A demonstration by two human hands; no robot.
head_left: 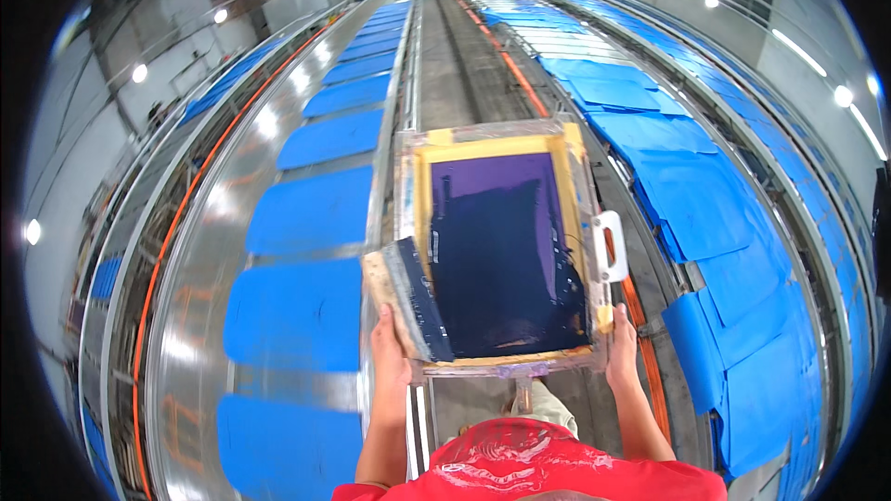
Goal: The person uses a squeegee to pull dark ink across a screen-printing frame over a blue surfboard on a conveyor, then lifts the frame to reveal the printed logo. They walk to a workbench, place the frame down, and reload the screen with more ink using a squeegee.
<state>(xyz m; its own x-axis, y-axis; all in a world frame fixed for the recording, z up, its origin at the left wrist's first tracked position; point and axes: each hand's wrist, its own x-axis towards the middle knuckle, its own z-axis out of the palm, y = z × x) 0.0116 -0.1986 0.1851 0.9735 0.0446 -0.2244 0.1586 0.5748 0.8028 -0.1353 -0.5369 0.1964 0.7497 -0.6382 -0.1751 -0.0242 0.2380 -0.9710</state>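
Both hands, left hand (390,345) and right hand (620,341), clamp the ink-laden printing screen (501,250); tilting toward 9 o'clock risks the squeegee (418,301) sliding onto blue fabric panels (295,314).

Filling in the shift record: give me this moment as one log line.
left hand: holds squeegee and frame corner | right hand: holds printing screen frame | blue fabric panels: lie on left table

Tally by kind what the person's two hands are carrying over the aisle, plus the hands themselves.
Printing screen frame, coated in dark blue ink: 1
Squeegee with wooden handle, lying along the frame's left side: 1
White handle on the frame's right edge: 1
Hands gripping the frame's near end: 2, left hand and right hand
Total: 5
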